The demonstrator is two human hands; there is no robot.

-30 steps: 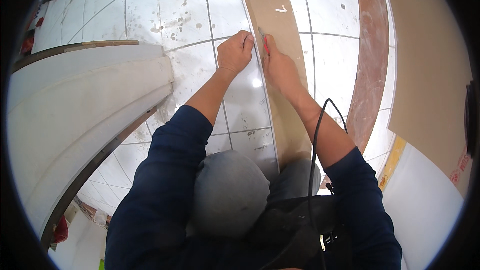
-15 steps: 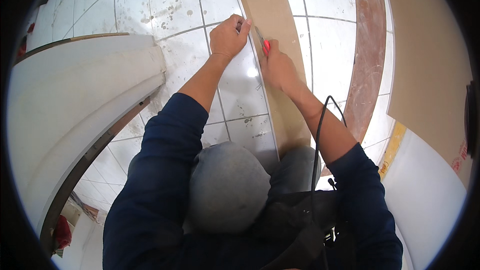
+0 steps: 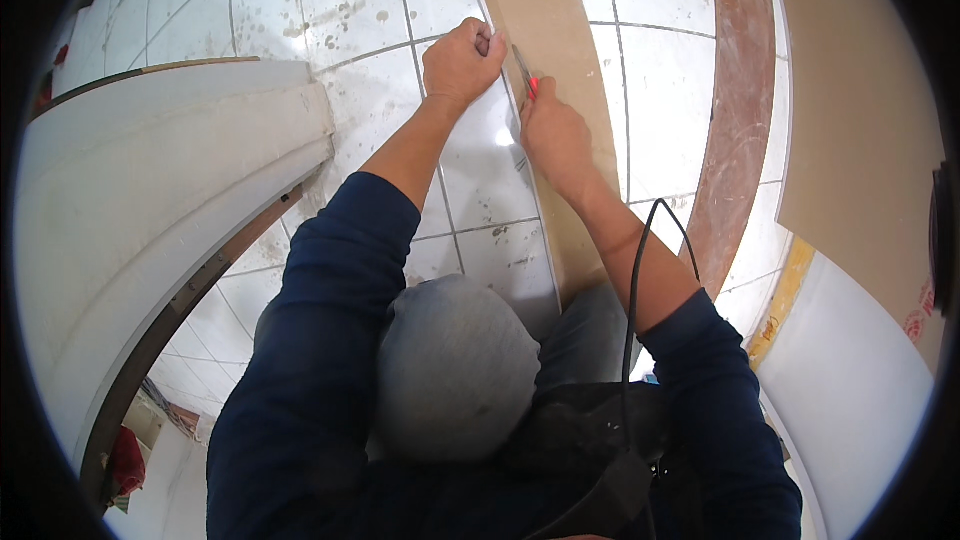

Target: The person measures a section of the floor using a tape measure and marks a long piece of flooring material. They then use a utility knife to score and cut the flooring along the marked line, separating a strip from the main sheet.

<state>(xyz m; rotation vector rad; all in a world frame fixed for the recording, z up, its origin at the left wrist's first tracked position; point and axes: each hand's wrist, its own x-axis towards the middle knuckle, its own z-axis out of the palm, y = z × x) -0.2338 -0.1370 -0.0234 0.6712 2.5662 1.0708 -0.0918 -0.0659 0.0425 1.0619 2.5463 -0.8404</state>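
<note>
A long strip of brown-faced board (image 3: 570,50) with a thin white edge, which looks like plasterboard, runs away from my knees over the tiles. My left hand (image 3: 462,68) is at its left edge, fingers curled, with thumb and forefinger pinching that edge. Just right of it, my right hand (image 3: 558,140) is closed round a red-handled utility knife (image 3: 533,87). The knife's grey blade points forward along the left edge, close to my left fingertips. Whether the blade touches the board I cannot tell.
White tiled floor (image 3: 350,15) with stains lies around. A reddish-brown plank (image 3: 740,70) and a large brown board (image 3: 850,90) are at the right. At the left stands a white panel (image 3: 180,160) with a dark edge. A black cable (image 3: 636,270) loops by my right forearm.
My left hand has shifted slightly up and right along the board's edge. The right hand has turned a little, so less of the knife's red handle shows.
</note>
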